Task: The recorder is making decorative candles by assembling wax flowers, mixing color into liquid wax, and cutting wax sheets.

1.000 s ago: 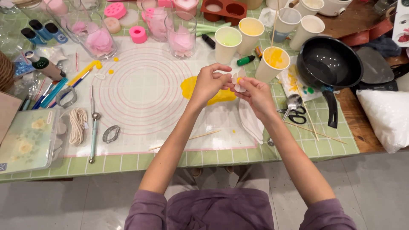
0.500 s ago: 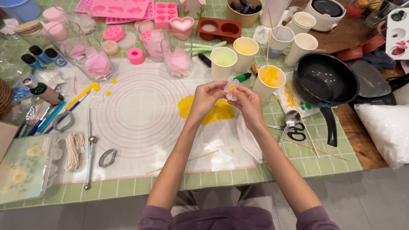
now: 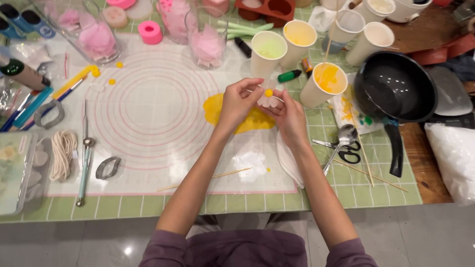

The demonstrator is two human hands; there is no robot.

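Both hands meet above the white silicone mat [image 3: 163, 104] with pink rings. Between them is a small white wax flower [image 3: 267, 98] with a yellow centre. My left hand [image 3: 240, 101] pinches its left petals with thumb and fingers. My right hand [image 3: 289, 117] cups it from below and the right. Under the hands lies a flat yellow wax patch [image 3: 215, 110] on the mat. A paper cup of yellow wax [image 3: 323, 83] with a wooden stick stands just right of the flower.
Paper cups of green [image 3: 267, 52] and yellow wax [image 3: 299, 40], glass jars with pink petals [image 3: 207, 43], a black pan [image 3: 394, 88], scissors [image 3: 349, 151], a spoon [image 3: 341, 138], skewers [image 3: 204, 180], a metal cutter [image 3: 108, 168], a ball tool [image 3: 84, 153] and coiled wick [image 3: 62, 154] lie around on the green tiled table.
The flower has turned so its yellow centre faces up, and my hands have closed in around it. The view has shifted down and left.
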